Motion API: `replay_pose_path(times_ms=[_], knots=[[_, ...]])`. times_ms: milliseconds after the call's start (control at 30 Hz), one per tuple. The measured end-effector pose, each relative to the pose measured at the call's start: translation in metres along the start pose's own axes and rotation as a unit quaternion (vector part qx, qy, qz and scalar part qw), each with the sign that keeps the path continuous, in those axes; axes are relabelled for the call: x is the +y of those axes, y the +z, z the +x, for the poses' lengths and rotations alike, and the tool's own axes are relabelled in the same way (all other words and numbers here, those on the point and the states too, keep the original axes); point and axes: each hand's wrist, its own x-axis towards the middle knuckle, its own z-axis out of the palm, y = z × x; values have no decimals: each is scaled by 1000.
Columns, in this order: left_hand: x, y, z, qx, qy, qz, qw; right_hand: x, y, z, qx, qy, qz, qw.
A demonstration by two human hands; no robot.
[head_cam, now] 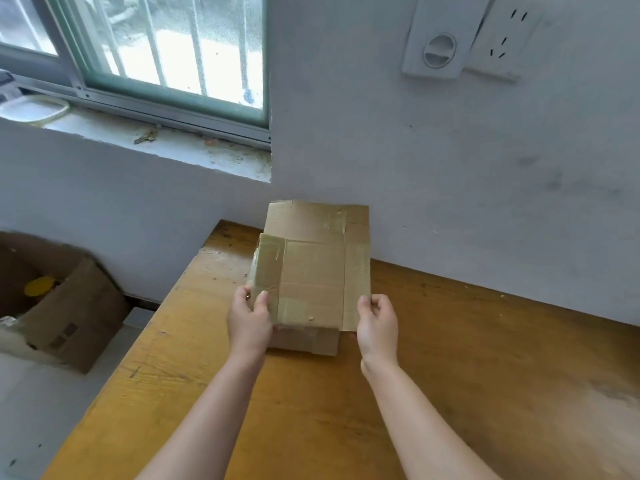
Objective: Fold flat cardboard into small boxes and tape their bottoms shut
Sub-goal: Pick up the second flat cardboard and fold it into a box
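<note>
A flat brown cardboard piece [313,271] with old strips of tape on it is held up over the far left part of the wooden table [467,358]. My left hand [250,320] pinches its lower left corner, thumb on top. My right hand [377,323] grips its lower right edge. More flat cardboard [308,342] lies on the table under it, mostly hidden, and another flat piece [311,216] leans against the wall behind.
A white wall rises right behind the table, with a socket [502,39] and a white fitting [440,50] high up. A window [156,53] with a dirty sill is at the upper left. On the floor at the left stands an open cardboard carton [69,323].
</note>
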Motion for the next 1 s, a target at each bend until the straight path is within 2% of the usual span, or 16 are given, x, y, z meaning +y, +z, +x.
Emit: replay_pose_path(times_ms=[267,667,1000], knots=[[7,5,-77,22,33,-67,997,-1,-69,-33,-34,18,55,998],[-11,77,-265,35,14,-112,993,43,-251,-81,0,-26,10,1000],[-26,109,-386,-2,5,-99,995,76,-365,-135,37,-40,-3,998]])
